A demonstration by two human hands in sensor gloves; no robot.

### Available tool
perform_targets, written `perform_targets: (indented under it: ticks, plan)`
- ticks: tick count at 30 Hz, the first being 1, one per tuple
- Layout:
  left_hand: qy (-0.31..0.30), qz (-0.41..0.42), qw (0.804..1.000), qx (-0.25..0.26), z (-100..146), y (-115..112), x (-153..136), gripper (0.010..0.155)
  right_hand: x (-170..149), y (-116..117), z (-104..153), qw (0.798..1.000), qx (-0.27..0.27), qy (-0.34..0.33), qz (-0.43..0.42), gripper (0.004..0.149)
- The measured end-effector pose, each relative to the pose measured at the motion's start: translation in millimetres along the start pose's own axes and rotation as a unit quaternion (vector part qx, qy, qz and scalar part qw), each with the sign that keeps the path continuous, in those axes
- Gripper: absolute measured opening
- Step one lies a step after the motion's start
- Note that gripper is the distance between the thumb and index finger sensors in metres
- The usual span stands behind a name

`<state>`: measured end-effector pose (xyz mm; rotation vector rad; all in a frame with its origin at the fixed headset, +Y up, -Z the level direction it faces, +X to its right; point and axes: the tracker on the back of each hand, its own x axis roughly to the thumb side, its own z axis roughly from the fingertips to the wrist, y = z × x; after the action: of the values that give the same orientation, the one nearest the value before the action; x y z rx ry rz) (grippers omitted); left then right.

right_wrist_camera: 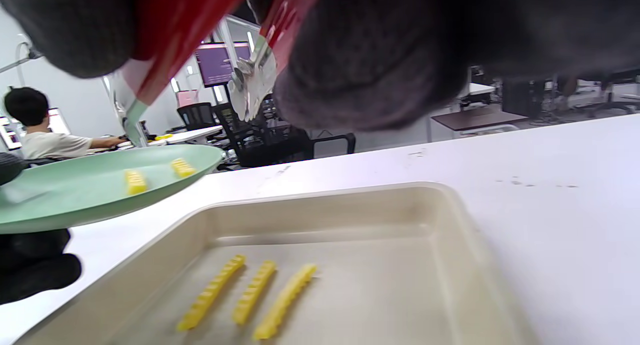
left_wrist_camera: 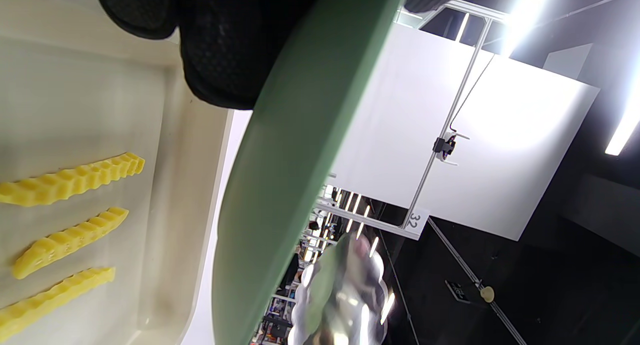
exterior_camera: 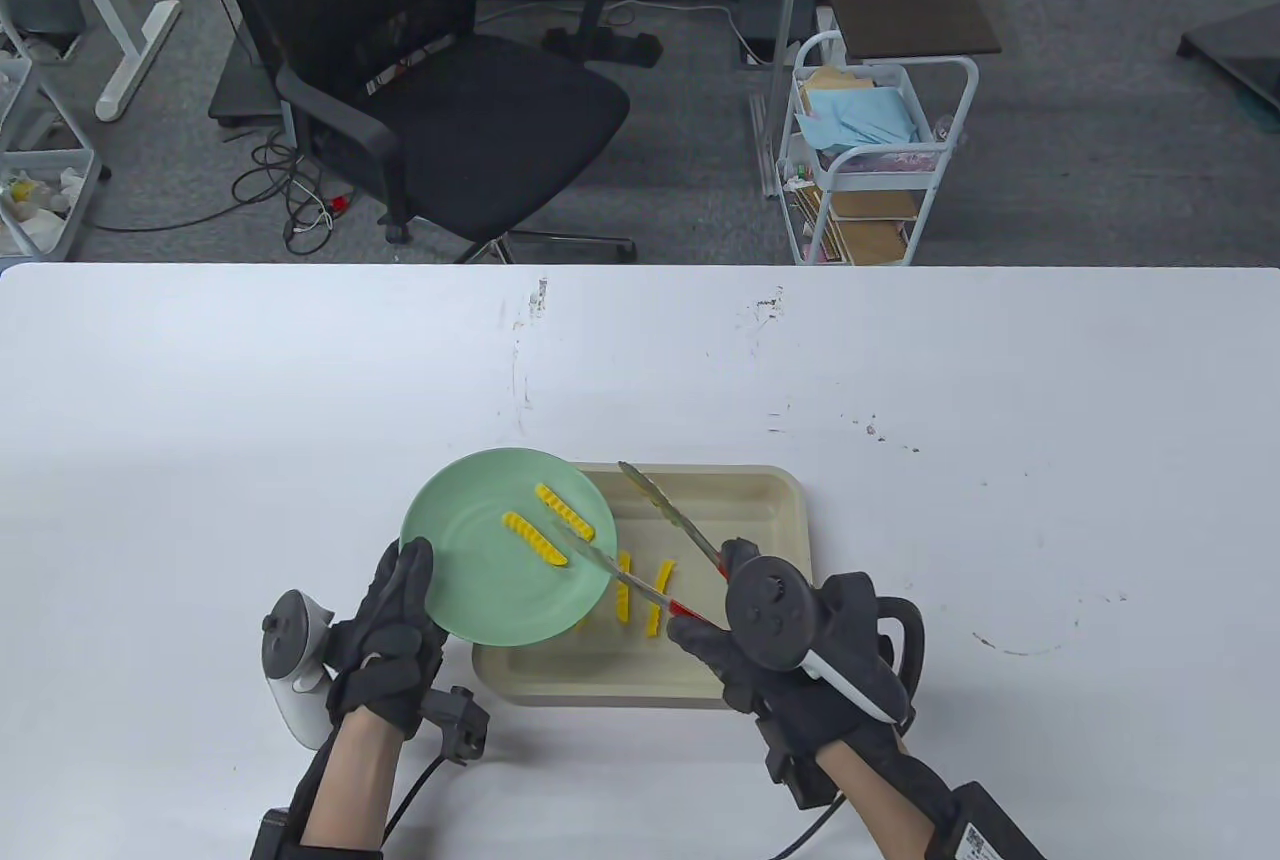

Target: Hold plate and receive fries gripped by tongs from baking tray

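Table view: left hand (exterior_camera: 395, 635) grips the round green plate (exterior_camera: 470, 550); right hand (exterior_camera: 770, 650) clasps spread red-handled metal tongs (exterior_camera: 655, 540), three yellow crinkle fries (exterior_camera: 640, 590) at nine o'clock, long axes toward twelve.

green plate (exterior_camera: 470, 550): raised, two fries | cream baking tray (exterior_camera: 760, 500): three fries | tongs (exterior_camera: 660, 540): open over plate

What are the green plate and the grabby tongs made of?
The green plate looks like matte plastic: one even pale colour, dull sheen, thick rounded rim. The tongs look like shiny metal, mirroring the ceiling lights in the left wrist view, with red handle sleeves, probably plastic or silicone.
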<state>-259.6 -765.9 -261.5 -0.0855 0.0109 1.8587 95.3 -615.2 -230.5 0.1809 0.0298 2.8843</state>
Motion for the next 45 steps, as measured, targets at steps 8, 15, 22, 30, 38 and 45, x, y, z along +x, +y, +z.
perform_targets:
  ticks: [8,15,22,30,38,45]
  plan:
    - [0.0,0.0,1.0,0.005,0.5,0.8,0.4,0.062,-45.5,4.8,2.7,0.997,0.018,0.074,-0.009,0.087]
    - [-0.002,-0.004,1.0,0.013,0.4,2.8,1.0,0.062,-50.4,35.3,1.1,0.993,0.074,0.084,0.023,0.085]
    - [-0.002,-0.002,1.0,0.016,1.0,3.9,2.0,0.063,-34.0,61.7,1.3,0.991,0.1,0.069,0.053,0.081]
    - [-0.002,-0.002,1.0,0.015,1.1,4.7,2.6,0.063,-17.7,67.5,-3.0,0.99,0.1,0.065,0.077,0.078]
    - [-0.003,-0.001,1.0,0.015,1.0,5.4,3.2,0.063,-14.0,66.9,-6.0,0.99,0.093,0.069,0.086,0.071]
    - [-0.005,-0.001,1.0,0.015,1.2,5.9,3.6,0.063,-24.7,63.1,-10.5,0.991,0.091,0.072,0.073,0.063]
